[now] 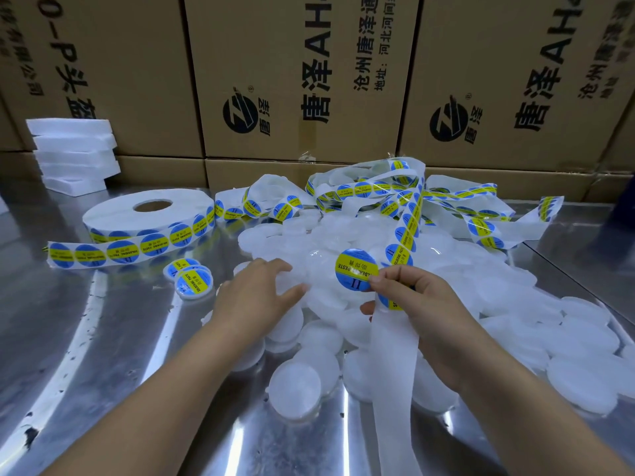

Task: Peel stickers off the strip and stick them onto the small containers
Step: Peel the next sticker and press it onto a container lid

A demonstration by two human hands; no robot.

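A heap of small round translucent white containers [347, 242] lies in the middle of the steel table. My right hand [419, 300] pinches a round blue and yellow sticker [355, 269] by its edge, and the white backing strip [391, 355] hangs down under that hand. The printed part of the strip [409, 221] loops up and back over the heap. My left hand [256, 293] reaches over the heap's left side with fingers spread, its fingertips touching a plain container [292, 286]. Left of it sit two stickered containers [192, 281].
A large sticker roll [151, 214] lies at the left with a strip of stickers [103, 254] trailing forward. White foam pads [74, 154] are stacked at the back left. Brown cardboard boxes [299, 80] wall the far edge. Bare steel table [103, 355] shows at front left.
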